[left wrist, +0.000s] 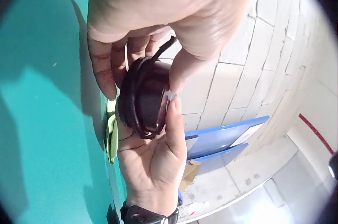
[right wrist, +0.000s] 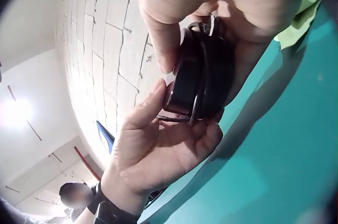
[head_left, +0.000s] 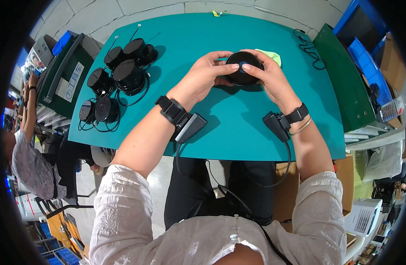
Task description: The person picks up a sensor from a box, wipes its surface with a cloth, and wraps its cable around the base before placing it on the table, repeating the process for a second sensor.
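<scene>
A round black device [head_left: 243, 76] is held between both hands above the table's far middle in the head view. The left hand [head_left: 204, 75] grips its left edge, thumb on the top face; the right hand [head_left: 273, 79] grips the right edge, its thumb also on top, by a small blue spot at the centre. In the left wrist view a black cable is wound round the side of the device [left wrist: 150, 97]. The right wrist view shows the device [right wrist: 193, 81] with the cable round it and fingers on both sides.
Several black round devices with cables [head_left: 129, 75] stand on the left of the green table [head_left: 220, 128]. A light green cloth [head_left: 273, 57] lies behind the right hand. A black cable [head_left: 310, 48] lies at the back right. Another person [head_left: 33, 163] is at the far left.
</scene>
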`<state>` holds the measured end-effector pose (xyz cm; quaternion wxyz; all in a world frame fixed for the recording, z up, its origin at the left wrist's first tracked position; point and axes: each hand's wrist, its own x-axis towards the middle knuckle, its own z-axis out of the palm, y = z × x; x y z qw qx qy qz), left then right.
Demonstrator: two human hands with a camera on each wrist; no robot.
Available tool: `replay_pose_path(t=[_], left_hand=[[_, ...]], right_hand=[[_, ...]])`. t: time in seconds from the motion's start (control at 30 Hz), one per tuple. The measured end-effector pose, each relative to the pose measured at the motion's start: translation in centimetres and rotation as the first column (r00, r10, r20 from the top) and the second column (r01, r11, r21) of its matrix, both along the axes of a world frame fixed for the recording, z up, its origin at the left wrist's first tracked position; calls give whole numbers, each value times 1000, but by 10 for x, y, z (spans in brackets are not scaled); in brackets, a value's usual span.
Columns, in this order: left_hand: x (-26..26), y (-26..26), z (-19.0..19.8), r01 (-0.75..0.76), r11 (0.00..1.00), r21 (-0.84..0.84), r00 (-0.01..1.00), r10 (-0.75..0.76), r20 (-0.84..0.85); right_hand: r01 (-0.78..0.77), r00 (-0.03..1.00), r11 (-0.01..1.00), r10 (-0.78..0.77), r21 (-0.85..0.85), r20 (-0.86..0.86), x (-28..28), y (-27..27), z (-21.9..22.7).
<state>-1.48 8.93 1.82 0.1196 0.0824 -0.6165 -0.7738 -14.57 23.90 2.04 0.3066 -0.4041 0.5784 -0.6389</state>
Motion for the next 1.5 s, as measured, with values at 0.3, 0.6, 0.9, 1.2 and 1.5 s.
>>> replay_pose_path(t=[0.3, 0.6, 0.9, 1.2, 1.5], left_hand=[[0, 0, -1, -21, 1000, -22, 1000, 21, -18], [-1, 1, -2, -17, 1000, -8, 1000, 17, -20], [0, 2, 1, -6, 1000, -5, 1000, 6, 2], [0, 1, 1, 13, 1000, 8, 1000, -13, 4], [0, 2, 0, 17, 999, 34, 1000, -17, -11]], right_hand=[[-36, 999, 997, 36, 61, -10, 0, 2, 6], [-39, 999, 999, 40, 21, -23, -2, 0, 1], [-28, 999, 999, 30, 44, -44, -2, -1, 0], [-26, 998, 998, 29, 52, -56, -2, 0, 0], [-2, 999, 999, 4, 39, -41, -1, 0, 0]])
